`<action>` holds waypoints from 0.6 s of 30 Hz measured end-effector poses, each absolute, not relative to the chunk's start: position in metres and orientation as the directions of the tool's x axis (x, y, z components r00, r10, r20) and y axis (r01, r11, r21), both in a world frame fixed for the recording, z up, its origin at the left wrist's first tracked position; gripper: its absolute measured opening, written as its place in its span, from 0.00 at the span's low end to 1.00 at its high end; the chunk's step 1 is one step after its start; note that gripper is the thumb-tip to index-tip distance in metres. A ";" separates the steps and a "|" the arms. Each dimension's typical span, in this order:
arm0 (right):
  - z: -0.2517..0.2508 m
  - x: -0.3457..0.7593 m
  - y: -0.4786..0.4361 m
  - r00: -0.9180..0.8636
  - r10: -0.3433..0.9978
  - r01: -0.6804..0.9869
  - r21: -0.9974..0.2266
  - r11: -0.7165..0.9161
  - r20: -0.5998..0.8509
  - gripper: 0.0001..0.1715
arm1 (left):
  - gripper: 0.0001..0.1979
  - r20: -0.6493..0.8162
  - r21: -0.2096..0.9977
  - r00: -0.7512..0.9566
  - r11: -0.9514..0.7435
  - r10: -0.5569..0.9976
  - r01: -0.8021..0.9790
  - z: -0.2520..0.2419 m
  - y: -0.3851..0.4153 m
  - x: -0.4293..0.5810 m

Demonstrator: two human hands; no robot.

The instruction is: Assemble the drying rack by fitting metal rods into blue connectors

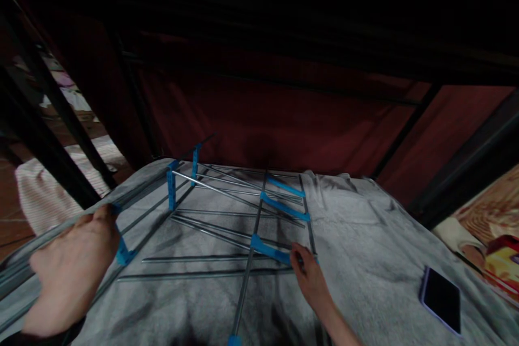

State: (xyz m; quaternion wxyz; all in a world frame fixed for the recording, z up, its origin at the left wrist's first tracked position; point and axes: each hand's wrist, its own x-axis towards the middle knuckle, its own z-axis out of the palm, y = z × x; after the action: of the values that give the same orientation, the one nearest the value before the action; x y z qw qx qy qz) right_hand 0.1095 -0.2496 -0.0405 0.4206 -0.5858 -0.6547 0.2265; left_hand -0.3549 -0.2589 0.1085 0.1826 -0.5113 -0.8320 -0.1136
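Note:
A half-built frame of thin grey metal rods (243, 296) and blue plastic brackets (284, 206) spreads over a grey cloth. My left hand (79, 265) is closed around the top of an upright blue bracket (124, 253) at the frame's left side; its fingertips are partly hidden. My right hand (308, 275) has curled fingers at the right end of a flat-lying blue bracket (270, 250), with rods beside it. What those fingers pinch is hidden. More upright brackets (171, 189) stand at the far left, with loose-looking rods (194, 275) slanting across the middle.
The grey cloth (365, 259) covers the work surface. A phone (441, 298) lies at the right. Beyond it are a red and yellow package (503, 265) and part of another person's hand (472, 255). Dark posts (405, 132) and a dark red curtain (284, 124) close off the back.

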 end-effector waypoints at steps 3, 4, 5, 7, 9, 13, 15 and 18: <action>-0.015 0.052 -0.227 0.010 0.986 0.571 -0.810 0.129 0.164 0.30 | 0.23 0.374 -0.112 -0.435 0.505 0.819 0.856 0.129 -0.262 -0.336; -0.004 0.038 -0.221 -0.018 0.992 0.590 -0.800 0.113 0.127 0.30 | 0.24 0.355 -0.121 -0.446 0.513 0.822 0.850 0.133 -0.262 -0.332; 0.007 0.027 -0.216 -0.052 0.994 0.629 -0.770 0.109 0.098 0.31 | 0.26 0.329 -0.120 -0.460 0.520 0.825 0.846 0.137 -0.262 -0.329; 0.031 0.012 -0.208 -0.126 0.991 0.748 -0.651 0.127 0.049 0.33 | 0.28 0.262 -0.098 -0.486 0.524 0.834 0.846 0.143 -0.260 -0.324; 0.049 0.000 -0.202 -0.159 0.987 0.848 -0.512 0.138 0.004 0.37 | 0.29 0.211 -0.063 -0.500 0.522 0.840 0.851 0.149 -0.258 -0.321; 0.053 -0.022 -0.190 -0.131 0.980 0.872 -0.487 0.041 -0.152 0.44 | 0.28 0.211 0.032 -0.523 0.529 0.826 0.848 0.155 -0.255 -0.315; 0.048 -0.028 -0.185 -0.110 0.976 0.814 -0.580 -0.020 -0.187 0.44 | 0.26 0.195 0.079 -0.536 0.531 0.822 0.844 0.157 -0.254 -0.315; 0.060 -0.012 -0.176 -0.030 0.994 0.628 -0.776 -0.061 -0.103 0.46 | 0.26 0.152 0.120 -0.553 0.540 0.819 0.833 0.163 -0.253 -0.319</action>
State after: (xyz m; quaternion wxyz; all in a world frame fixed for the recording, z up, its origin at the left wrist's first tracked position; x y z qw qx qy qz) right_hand -0.0117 -0.1761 0.0600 0.2673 -0.6429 -0.6307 0.3426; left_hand -0.3191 -0.2533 0.1633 0.0388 -0.4712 -0.8767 -0.0893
